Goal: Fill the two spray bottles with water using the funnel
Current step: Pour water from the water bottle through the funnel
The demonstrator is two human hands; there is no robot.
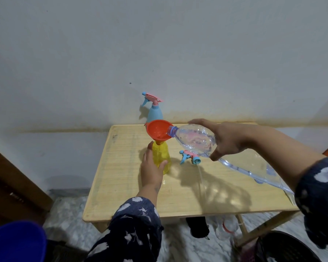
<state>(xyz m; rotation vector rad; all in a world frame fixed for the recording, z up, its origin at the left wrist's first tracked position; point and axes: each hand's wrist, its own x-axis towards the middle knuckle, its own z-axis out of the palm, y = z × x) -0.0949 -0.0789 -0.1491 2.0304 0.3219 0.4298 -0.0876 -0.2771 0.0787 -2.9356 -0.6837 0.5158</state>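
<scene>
A yellow spray bottle [161, 157] stands open-topped on the wooden table [121, 195], and an orange funnel [157, 132] sits in its neck. My left hand [151, 171] wraps around the yellow bottle's lower side. My right hand [223, 139] grips a clear plastic water bottle [193, 140], tipped so its mouth rests over the funnel's rim. A pink and blue spray head [190, 156] lies loose on the table under the tilted bottle. A blue spray bottle [154, 110] with its head on stands at the table's far edge by the wall.
A clear plastic sheet or bag [254, 171] lies across the table's right side. A blue tub [15, 241] sits at the lower left, a dark basket [284, 246] at the lower right. An empty bottle [227, 227] and a black object [197, 226] lie under the table.
</scene>
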